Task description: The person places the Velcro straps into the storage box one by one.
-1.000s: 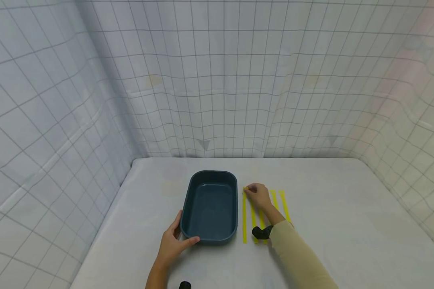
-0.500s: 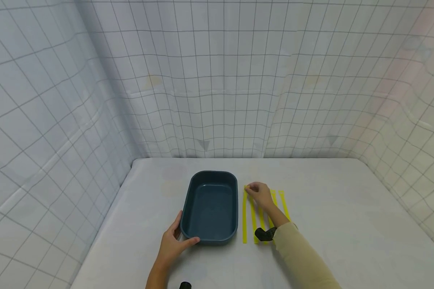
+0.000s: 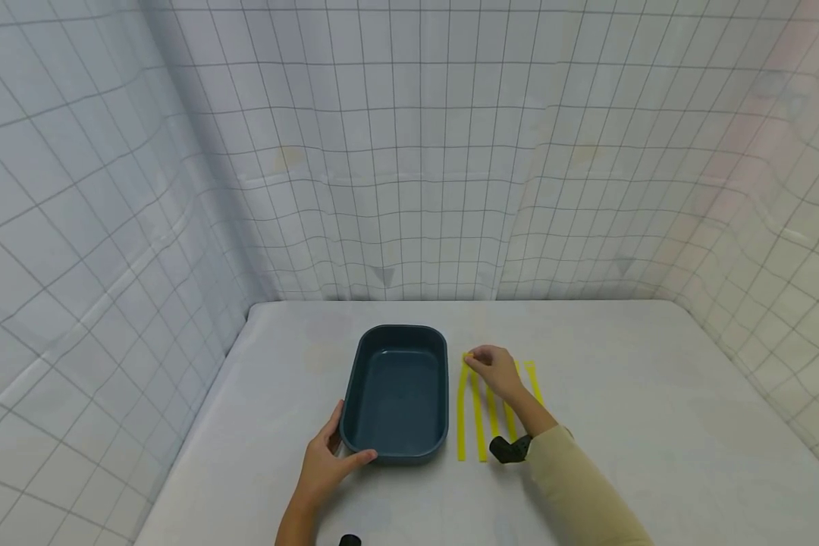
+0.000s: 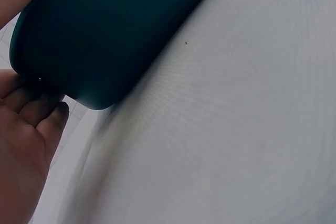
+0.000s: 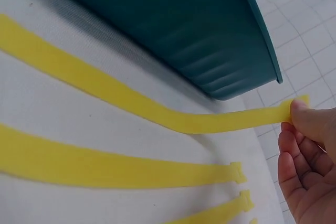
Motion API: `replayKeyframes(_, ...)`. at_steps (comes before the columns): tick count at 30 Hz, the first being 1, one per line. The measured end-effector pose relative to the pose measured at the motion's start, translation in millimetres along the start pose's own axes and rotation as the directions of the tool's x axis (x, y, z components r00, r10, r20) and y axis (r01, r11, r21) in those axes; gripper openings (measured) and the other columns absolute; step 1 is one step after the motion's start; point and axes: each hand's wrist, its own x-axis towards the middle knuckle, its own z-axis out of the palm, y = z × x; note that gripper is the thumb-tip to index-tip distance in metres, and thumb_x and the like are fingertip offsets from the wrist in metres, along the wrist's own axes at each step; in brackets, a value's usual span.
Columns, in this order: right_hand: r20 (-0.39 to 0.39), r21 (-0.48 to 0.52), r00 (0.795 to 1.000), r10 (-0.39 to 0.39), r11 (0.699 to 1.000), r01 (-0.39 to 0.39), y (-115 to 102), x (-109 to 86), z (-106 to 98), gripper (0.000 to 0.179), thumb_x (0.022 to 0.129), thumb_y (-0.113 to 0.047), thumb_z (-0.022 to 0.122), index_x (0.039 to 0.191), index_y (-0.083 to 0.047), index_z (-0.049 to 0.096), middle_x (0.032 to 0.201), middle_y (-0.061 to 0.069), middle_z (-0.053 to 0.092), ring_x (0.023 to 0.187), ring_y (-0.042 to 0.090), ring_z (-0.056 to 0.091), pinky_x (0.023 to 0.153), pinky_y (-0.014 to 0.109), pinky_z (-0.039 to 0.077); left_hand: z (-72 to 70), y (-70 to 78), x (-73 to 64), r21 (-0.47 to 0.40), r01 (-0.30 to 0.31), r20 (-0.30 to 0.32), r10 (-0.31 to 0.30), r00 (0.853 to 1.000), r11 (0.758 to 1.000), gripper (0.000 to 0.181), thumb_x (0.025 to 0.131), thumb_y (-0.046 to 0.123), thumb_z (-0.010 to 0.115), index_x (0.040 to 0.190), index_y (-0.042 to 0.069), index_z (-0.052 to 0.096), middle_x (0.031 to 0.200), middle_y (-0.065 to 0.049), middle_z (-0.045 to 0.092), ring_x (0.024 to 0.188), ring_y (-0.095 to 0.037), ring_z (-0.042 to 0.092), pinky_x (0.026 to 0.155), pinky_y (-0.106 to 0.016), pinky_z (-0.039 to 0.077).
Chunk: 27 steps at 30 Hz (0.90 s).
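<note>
My right hand (image 3: pixel 494 369) pinches the far end of the leftmost yellow strip (image 3: pixel 461 417) between thumb and index finger. In the right wrist view that strip (image 5: pixel 226 121) curves up off the table toward the fingertips, while its other part lies flat. My left hand (image 3: pixel 322 466) holds the near left corner of a dark teal rectangular basin (image 3: pixel 397 406), thumb at the near rim and fingers along the left side. In the left wrist view, the fingers (image 4: pixel 44 108) are bent against the basin's wall (image 4: pixel 105 35). Nothing lies inside the basin.
Several more yellow strips, one of them a flat strip with a notched end (image 5: pixel 157 171), lie side by side to the right, partly under the right forearm. A white-covered table (image 3: pixel 621 425) bears everything. Grid-patterned white curtains (image 3: pixel 409 152) stand behind it and at both sides.
The right hand has drawn back slightly to the right with the strip's far end, and the strip now bends toward it. The left hand and basin stay in place.
</note>
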Motion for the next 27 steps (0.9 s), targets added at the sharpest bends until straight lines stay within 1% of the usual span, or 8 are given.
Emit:
replayKeyframes(5,0.003,0.01,1.0,-0.031,0.999,0.031,-4.6,-1.8,-5.0,0.015,0.085,-0.013,0.067,0.09,0.002,0.067,0.083,0.007,0.066,0.077,0.021,0.062,0.069,0.035,0.052,-1.6,18.9,-6.4,-0.005,-0.008,0.007,0.008,1.0,1.0,0.092,0.069,0.012,0.081,0.142,-0.004,0.026,0.144,-0.02,0.029,0.13,-0.033,0.031,0.102,-0.04,0.03)
replayKeyframes(8,0.007,0.01,0.999,-0.04,0.999,0.04,-7.6,-3.0,-7.5,0.015,0.084,-0.013,0.067,0.09,0.002,0.067,0.084,0.007,0.066,0.078,0.022,0.062,0.07,0.036,0.052,-1.8,23.3,-8.6,-0.008,-0.019,0.01,0.019,1.0,1.0,0.092,0.07,0.013,0.081,0.142,-0.004,0.026,0.144,-0.02,0.029,0.129,-0.033,0.031,0.102,-0.04,0.03)
replayKeyframes(13,0.025,0.002,0.998,-0.05,0.999,0.05,-13.1,-5.5,-10.9,0.016,0.085,-0.013,0.067,0.09,0.001,0.067,0.084,0.007,0.067,0.078,0.021,0.063,0.07,0.035,0.052,-1.8,23.4,-8.5,-0.01,-0.017,0.008,0.017,1.0,1.0,0.092,0.07,0.013,0.081,0.142,-0.005,0.026,0.144,-0.02,0.028,0.13,-0.034,0.031,0.103,-0.04,0.029)
replayKeyframes(16,0.03,-0.009,0.998,-0.057,0.998,0.057,-17.4,-7.6,-13.3,0.015,0.084,-0.014,0.067,0.09,0.0,0.067,0.084,0.006,0.067,0.078,0.02,0.063,0.07,0.035,0.052,-1.2,16.4,-5.5,-0.004,-0.009,0.004,0.009,1.0,1.0,0.093,0.069,0.013,0.081,0.142,-0.004,0.026,0.144,-0.02,0.028,0.13,-0.033,0.03,0.103,-0.04,0.029)
replayKeyframes(20,0.032,-0.011,0.997,-0.07,0.997,0.07,-21.6,-9.7,-16.0,0.015,0.085,-0.014,0.067,0.091,-0.001,0.067,0.086,0.005,0.066,0.08,0.021,0.063,0.071,0.035,0.052,0.3,-2.2,0.5,-0.002,-0.021,-0.007,0.021,1.0,1.0,0.096,0.068,0.018,0.083,0.143,0.0,0.026,0.145,-0.016,0.028,0.131,-0.03,0.03,0.103,-0.038,0.029)
replayKeyframes(22,0.035,-0.005,0.996,-0.077,0.997,0.077,-22.9,-10.5,-16.8,0.015,0.085,-0.014,0.067,0.092,-0.001,0.067,0.087,0.006,0.066,0.081,0.022,0.063,0.072,0.036,0.052,0.9,-9.3,2.3,0.0,-0.031,-0.016,0.031,0.999,1.0,0.097,0.067,0.02,0.083,0.144,0.002,0.027,0.145,-0.014,0.028,0.131,-0.028,0.031,0.103,-0.037,0.03)
replayKeyframes(24,0.036,-0.001,0.997,-0.074,0.997,0.075,-23.8,-11.1,-17.1,0.015,0.085,-0.014,0.067,0.092,-0.001,0.067,0.088,0.006,0.066,0.082,0.022,0.063,0.072,0.036,0.052,1.0,-11.6,2.5,-0.004,-0.04,-0.018,0.04,0.999,0.999,0.097,0.067,0.021,0.083,0.144,0.002,0.027,0.145,-0.013,0.029,0.131,-0.028,0.031,0.103,-0.037,0.03)
replayKeyframes(27,0.032,-0.002,0.997,-0.075,0.997,0.075,-26.8,-13.0,-18.6,0.014,0.085,-0.014,0.067,0.091,-0.001,0.067,0.087,0.006,0.067,0.081,0.021,0.063,0.073,0.035,0.053,1.1,-11.2,1.8,0.0,-0.041,-0.017,0.041,0.999,0.999,0.097,0.067,0.022,0.083,0.143,0.002,0.027,0.145,-0.014,0.029,0.131,-0.028,0.03,0.103,-0.037,0.029)
